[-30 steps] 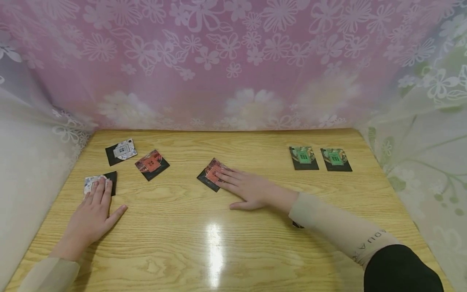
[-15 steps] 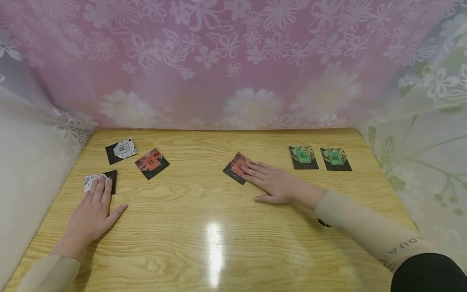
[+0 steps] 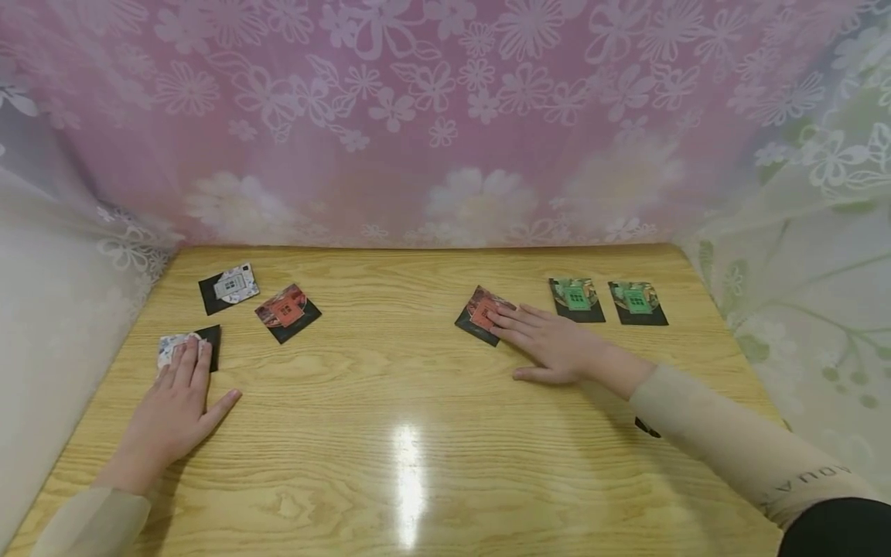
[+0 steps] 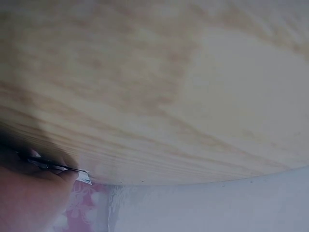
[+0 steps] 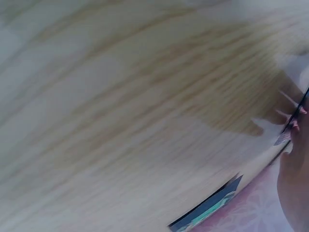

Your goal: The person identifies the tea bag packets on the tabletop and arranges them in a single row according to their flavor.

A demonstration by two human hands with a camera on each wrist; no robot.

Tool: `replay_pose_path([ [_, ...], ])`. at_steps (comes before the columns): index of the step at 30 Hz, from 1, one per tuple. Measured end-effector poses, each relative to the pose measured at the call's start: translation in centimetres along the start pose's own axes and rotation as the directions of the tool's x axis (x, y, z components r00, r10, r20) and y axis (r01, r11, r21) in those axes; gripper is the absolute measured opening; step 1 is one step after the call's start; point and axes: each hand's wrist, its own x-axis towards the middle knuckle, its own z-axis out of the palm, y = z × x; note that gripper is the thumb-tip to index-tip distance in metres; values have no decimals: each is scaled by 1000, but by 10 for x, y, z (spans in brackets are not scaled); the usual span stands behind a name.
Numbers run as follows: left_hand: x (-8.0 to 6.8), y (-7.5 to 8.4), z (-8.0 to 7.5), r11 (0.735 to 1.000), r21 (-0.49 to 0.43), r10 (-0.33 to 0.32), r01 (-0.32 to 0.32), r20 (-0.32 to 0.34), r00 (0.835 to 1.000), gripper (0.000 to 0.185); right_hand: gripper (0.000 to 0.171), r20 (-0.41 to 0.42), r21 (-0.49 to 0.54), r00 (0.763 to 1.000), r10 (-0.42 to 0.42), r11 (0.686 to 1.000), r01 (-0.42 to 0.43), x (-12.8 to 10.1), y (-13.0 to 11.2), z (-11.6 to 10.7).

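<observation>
My right hand [image 3: 553, 344] lies flat on the wooden table [image 3: 418, 433], its straight fingertips pressing a red-and-black card [image 3: 480, 313]. Just right of it lie two green-and-black cards [image 3: 576, 299] [image 3: 636, 302] side by side. My left hand [image 3: 177, 398] rests flat at the left, fingers straight on a white-and-blue card with a black edge [image 3: 188, 346]. Behind it lie a white-and-black card [image 3: 230, 288] and another red-and-black card [image 3: 287, 311]. In the right wrist view a green card's edge [image 5: 207, 210] shows beside my fingers [image 5: 294, 159]. The left wrist view is mostly blurred table.
A pink flowered curtain [image 3: 431, 116] closes the back of the table and white lace curtains [image 3: 800, 232] hang at both sides. A small dark object [image 3: 647, 427] peeks from under my right forearm. A glare spot [image 3: 411, 464] lies on the front middle of the wood.
My right hand has slid the red-and-black card to the right, from the table's middle to just left of the green cards. The left hand has stayed on its card.
</observation>
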Motion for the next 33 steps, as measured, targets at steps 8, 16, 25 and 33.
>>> replay_pose_path([
  [8,-1,0,0,1000,6,2,-2,-9,1000,95,85,-41,21,996,84,996,-83,-2,-12,6],
  [16,-1,0,1,1000,1,-1,1,-4,1000,94,91,-104,133,968,227,968,-213,19,-46,5],
  [25,0,0,1,1000,2,-3,3,3,1000,95,92,-39,205,933,358,916,-343,43,-59,8],
  [33,0,-1,2,1000,5,-3,3,-10,1000,95,93,40,177,926,376,909,-377,56,-58,12],
])
